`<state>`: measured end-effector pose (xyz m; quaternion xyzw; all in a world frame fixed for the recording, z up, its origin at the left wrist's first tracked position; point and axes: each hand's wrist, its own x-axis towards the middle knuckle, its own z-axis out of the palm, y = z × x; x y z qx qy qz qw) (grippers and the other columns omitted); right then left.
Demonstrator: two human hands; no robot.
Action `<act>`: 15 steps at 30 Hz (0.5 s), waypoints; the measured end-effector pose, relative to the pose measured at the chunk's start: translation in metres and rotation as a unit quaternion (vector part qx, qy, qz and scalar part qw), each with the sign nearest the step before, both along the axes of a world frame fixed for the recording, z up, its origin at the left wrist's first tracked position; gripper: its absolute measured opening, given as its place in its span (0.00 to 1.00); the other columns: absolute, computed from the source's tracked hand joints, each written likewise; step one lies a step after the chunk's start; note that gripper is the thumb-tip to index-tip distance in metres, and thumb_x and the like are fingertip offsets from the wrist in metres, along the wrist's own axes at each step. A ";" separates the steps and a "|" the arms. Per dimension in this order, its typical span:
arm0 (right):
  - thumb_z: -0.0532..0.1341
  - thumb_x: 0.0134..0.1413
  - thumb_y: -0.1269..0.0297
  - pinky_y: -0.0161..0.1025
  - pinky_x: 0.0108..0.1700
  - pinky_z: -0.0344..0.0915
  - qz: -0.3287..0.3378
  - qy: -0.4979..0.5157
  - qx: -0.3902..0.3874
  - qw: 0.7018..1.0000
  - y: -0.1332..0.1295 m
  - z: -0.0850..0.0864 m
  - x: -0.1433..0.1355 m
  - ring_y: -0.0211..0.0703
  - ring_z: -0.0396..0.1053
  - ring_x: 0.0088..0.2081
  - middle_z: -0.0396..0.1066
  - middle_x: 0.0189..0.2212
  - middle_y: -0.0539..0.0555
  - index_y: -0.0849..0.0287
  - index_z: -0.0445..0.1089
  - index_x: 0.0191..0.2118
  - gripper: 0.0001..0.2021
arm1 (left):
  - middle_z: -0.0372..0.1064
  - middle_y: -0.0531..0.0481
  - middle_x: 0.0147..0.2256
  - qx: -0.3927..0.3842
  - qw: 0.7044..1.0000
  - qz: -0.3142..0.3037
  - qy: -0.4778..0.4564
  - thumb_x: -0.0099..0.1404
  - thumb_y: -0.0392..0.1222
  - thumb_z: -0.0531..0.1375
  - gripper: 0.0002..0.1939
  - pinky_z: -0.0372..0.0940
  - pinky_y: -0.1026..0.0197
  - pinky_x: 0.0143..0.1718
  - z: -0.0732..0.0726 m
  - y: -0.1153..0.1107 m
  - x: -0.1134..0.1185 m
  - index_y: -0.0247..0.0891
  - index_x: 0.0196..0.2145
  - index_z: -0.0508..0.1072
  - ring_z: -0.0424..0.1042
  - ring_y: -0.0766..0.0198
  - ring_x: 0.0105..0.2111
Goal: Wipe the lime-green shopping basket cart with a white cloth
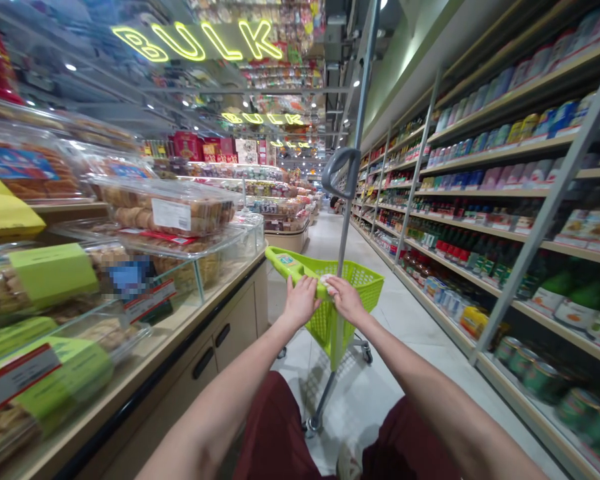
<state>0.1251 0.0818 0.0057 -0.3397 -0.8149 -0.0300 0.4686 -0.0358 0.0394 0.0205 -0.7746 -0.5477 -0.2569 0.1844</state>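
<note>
A lime-green plastic shopping cart (360, 283) on small wheels stands in a store aisle straight ahead of me. My left hand (299, 301) grips the near rim of its basket, fingers curled over the edge. My right hand (346, 300) rests on the same rim just to the right, fingers bent over it and touching something small and white there. A grey metal pole with a looped handle (341, 172) rises from the cart's base between my hands. The basket looks empty as far as I can see inside.
A wooden counter (180, 353) with clear boxes of baked goods (167, 207) runs along the left. Shelves of bottles, cans and packets (480, 220) line the right. The tiled aisle floor (330, 233) stretches ahead under yellow neon signs (200, 41).
</note>
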 end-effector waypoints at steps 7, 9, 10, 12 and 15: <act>0.49 0.48 0.76 0.45 0.52 0.60 -0.022 0.033 -0.025 0.999 -0.006 0.008 0.005 0.44 0.64 0.48 0.68 0.45 0.58 0.60 0.69 0.44 0.19 | 0.42 0.40 0.61 -0.061 0.996 0.063 0.012 0.54 0.49 0.55 0.38 0.35 0.40 0.58 -0.004 0.007 -0.006 0.33 0.59 0.47 0.41 0.52 0.60; 0.50 0.48 0.76 0.44 0.53 0.60 -0.014 0.024 -0.015 0.999 -0.013 0.012 -0.002 0.43 0.63 0.48 0.68 0.45 0.57 0.61 0.69 0.44 0.19 | 0.39 0.40 0.61 -0.068 0.995 0.067 0.024 0.54 0.48 0.55 0.39 0.35 0.39 0.57 -0.006 0.005 -0.001 0.32 0.59 0.45 0.39 0.52 0.61; 0.50 0.48 0.76 0.43 0.53 0.59 -0.009 0.015 -0.009 1.000 -0.016 0.013 -0.004 0.43 0.63 0.49 0.68 0.45 0.57 0.61 0.69 0.44 0.19 | 0.39 0.40 0.61 -0.067 0.995 0.068 0.030 0.55 0.48 0.54 0.39 0.35 0.39 0.57 -0.007 0.004 0.003 0.32 0.60 0.45 0.38 0.51 0.61; 0.50 0.47 0.77 0.43 0.54 0.58 -0.012 -0.003 -0.003 1.000 -0.020 0.015 -0.003 0.42 0.62 0.49 0.68 0.45 0.57 0.61 0.69 0.44 0.19 | 0.40 0.41 0.61 -0.059 0.995 0.060 0.044 0.55 0.48 0.53 0.38 0.34 0.38 0.57 -0.007 0.000 0.007 0.33 0.59 0.45 0.38 0.51 0.61; 0.50 0.48 0.77 0.43 0.53 0.59 -0.059 -0.008 -0.015 0.998 -0.020 0.017 0.013 0.43 0.63 0.49 0.68 0.45 0.58 0.61 0.70 0.43 0.18 | 0.42 0.42 0.61 -0.039 0.997 0.031 0.060 0.55 0.46 0.53 0.36 0.33 0.39 0.58 -0.004 -0.002 0.006 0.35 0.59 0.47 0.39 0.52 0.61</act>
